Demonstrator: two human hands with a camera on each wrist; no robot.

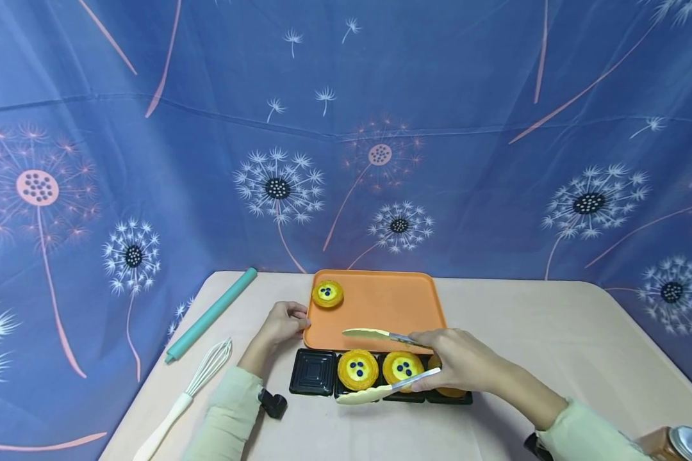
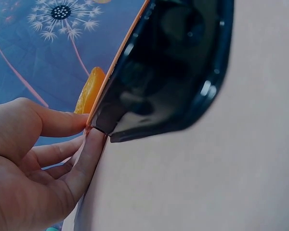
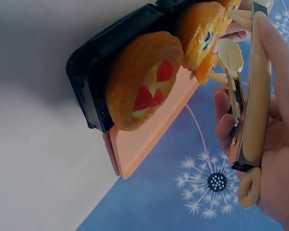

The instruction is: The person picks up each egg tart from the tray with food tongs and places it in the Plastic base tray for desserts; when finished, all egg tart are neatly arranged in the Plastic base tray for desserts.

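My left hand (image 1: 282, 321) pinches the left edge of the orange tray (image 1: 386, 301), thumb on one side and a finger on the other in the left wrist view. One egg tart (image 1: 327, 294) with dark berries sits in that tray's far left corner. My right hand (image 1: 467, 358) holds cream-tipped tongs (image 1: 363, 396) with their arms spread. Nothing is between the tips, which pass over a black compartment tray (image 1: 313, 372). Two blueberry tarts, a left one (image 1: 357, 369) and a middle one (image 1: 400, 366), fill its middle compartments. A red-topped tart (image 3: 147, 82) sits at its right end, partly hidden in the head view.
A teal rolling pin (image 1: 212, 315) and a white whisk (image 1: 187, 390) lie at the left of the table. At the bottom right stands a jar (image 1: 689, 443) with a silver lid. Blue dandelion cloth (image 1: 346, 128) hangs behind the table.
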